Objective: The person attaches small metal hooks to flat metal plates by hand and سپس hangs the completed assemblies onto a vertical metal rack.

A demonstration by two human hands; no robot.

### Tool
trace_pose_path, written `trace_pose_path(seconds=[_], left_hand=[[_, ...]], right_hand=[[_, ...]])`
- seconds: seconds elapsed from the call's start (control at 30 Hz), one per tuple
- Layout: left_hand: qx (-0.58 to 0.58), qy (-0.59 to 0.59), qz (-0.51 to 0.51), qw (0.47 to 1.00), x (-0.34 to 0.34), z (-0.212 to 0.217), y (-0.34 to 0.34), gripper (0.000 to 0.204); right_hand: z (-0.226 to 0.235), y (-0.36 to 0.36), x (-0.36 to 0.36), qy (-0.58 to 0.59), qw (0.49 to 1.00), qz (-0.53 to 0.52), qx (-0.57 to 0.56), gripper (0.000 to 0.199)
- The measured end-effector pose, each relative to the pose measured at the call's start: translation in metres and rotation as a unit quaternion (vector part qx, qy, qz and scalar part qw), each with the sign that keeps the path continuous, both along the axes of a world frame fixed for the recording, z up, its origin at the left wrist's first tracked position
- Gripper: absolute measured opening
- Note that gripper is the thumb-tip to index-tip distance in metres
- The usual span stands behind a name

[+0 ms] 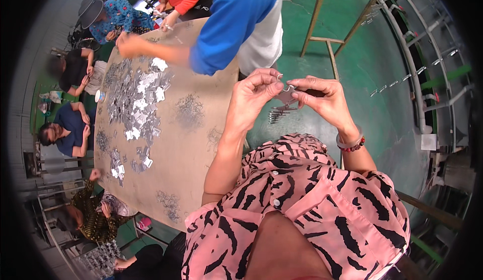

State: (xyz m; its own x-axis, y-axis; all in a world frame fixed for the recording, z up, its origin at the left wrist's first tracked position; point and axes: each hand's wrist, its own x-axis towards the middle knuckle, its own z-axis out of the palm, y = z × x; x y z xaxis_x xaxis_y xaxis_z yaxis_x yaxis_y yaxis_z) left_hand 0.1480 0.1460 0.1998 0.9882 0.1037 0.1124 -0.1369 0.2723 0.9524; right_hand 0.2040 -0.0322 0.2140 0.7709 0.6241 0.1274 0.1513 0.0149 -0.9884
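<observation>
the left hand [250, 101] and the right hand [322, 99] are raised side by side beyond the worktop's [186, 164] right edge, over the green floor [352, 54], fingertips pinching a small metal clip piece [287, 96] between them, with a short stack of like pieces [277, 114] hanging just below. both wrists are bent inward, forearms rising from the lower edge, thumbs and forefingers pressed on the part. it looks light, stiff, thin-edged and slick, best gripped by its flat faces; heaps of shiny metal parts [136, 99] lie toward the worktop's far left
</observation>
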Motion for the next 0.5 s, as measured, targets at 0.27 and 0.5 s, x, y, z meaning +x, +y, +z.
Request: trace_pose_path(seconds=[0.27, 0.5], left_hand=[[0.297, -0.142, 0.138, 0.934, 0.045, 0.022, -0.071, 0.01], [0.25, -0.231, -0.014, 0.94, 0.086, 0.088, -0.125, 0.013]], right_hand=[[-0.009, -0.051, 0.037, -0.274, 0.958, -0.082, 0.017, 0.028], [0.034, -0.093, 0.045, -0.321, 0.907, -0.218, 0.162, 0.015]])
